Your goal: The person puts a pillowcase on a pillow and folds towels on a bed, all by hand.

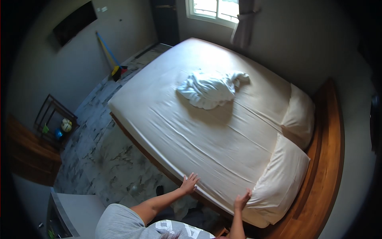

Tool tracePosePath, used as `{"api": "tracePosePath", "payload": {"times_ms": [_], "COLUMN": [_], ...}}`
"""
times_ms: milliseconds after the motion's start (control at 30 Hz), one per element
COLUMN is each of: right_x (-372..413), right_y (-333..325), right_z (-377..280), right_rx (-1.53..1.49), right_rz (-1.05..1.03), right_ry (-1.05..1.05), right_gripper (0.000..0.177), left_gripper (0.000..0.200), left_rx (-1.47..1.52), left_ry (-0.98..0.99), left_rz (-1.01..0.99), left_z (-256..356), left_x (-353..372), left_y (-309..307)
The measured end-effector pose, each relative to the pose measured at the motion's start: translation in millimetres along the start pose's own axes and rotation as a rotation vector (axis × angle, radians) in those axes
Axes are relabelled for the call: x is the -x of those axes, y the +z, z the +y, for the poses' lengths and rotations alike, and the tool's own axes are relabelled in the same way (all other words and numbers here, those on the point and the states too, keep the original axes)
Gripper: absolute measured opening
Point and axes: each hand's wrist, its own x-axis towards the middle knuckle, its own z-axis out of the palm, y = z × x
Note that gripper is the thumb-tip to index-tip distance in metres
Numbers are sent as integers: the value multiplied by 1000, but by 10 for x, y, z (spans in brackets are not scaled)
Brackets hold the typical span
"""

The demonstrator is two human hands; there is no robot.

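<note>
A bed with a cream fitted sheet stretches out in front of me, with long creases running across it. My left hand is at the near side edge of the mattress, its fingers spread. Close to the lower corner of the near pillow is my right hand, fingers apart and nothing visible in them. A second pillow lies beyond the first, against the headboard. Toward the far side of the mattress sits a crumpled, pale bluish-white cloth in a heap.
Marbled floor tiles run along the left of the bed. A blue-handled broom leans at the wall below a television. A rack with balls stands beside wooden furniture. A window and curtain are behind the bed.
</note>
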Motion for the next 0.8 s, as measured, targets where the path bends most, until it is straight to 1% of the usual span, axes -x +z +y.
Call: {"api": "tracePosePath", "payload": {"times_ms": [33, 100, 133, 233, 267, 300, 367, 400, 433, 467, 500, 533, 567, 600, 633, 700, 800], "right_x": [-40, -113, -119, -31, 53, 167, 419, 594, 763, 942, 1107, 1220, 1213, 1210, 1227, 1146, 1012], "right_y": [3, 11, 48, 445, 647, 905, 1532, 1824, 2113, 2396, 2540, 2516, 2539, 2595, 2714, 3096, 3528], "right_z": [-83, -386, -639, -1467, -1757, -2091, -2705, -3081, -3445, -3793, -4240, -4725, -5087, -5420, -5690, -6083, -6720], "right_rx": [26, 72, 78, 33, -2, -23, -148, -188, -265, -244, -288, -281, -249, -216, -186, -268, -272], "right_rz": [43, 80, 135, 217, 213, 279, 296, 208, 101, 2, -158, -314, -384, -458, -536, -507, -477], "right_ry": [15, -39, -100, -79, -62, -94, -222, -173, -190, -266, -342, -494, -566, -639, -712, -676, -658], "right_gripper": [68, 67, 66, 66, 65, 66, 61, 60, 59, 60, 62, 62, 61, 60, 59, 56, 53], "left_gripper": [69, 72, 75, 79, 80, 81, 84, 84, 84, 85, 85, 84, 83, 80, 77, 77, 74], "left_rx": [33, 92, 100, 140, 162, 177, 192, 209, 226, 225, 317, 412, 508, 545, 547, 573, 559], "left_ry": [-17, -44, -65, -123, -162, -202, -291, -342, -396, -436, -403, -374, -348, -304, -333, -319, -336], "left_rz": [107, 314, 354, 469, 490, 504, 520, 523, 522, 569, 653, 737, 821, 954, 1002, 1084, 1033], "left_z": [-130, -477, -707, -1373, -1608, -1837, -2229, -2404, -2571, -2717, -2915, -3125, -3306, -3445, -3525, -3777, -4340], "left_x": [73, 264, 398, 694, 869, 1065, 1370, 1499, 1636, 1752, 1820, 1889, 1960, 2028, 2133, 2266, 2412], "left_y": [-227, -606, -711, -1166, -1313, -1450, -1701, -1838, -1974, -2096, -2151, -2190, -2212, -2277, -2425, -2550, -2760]}}
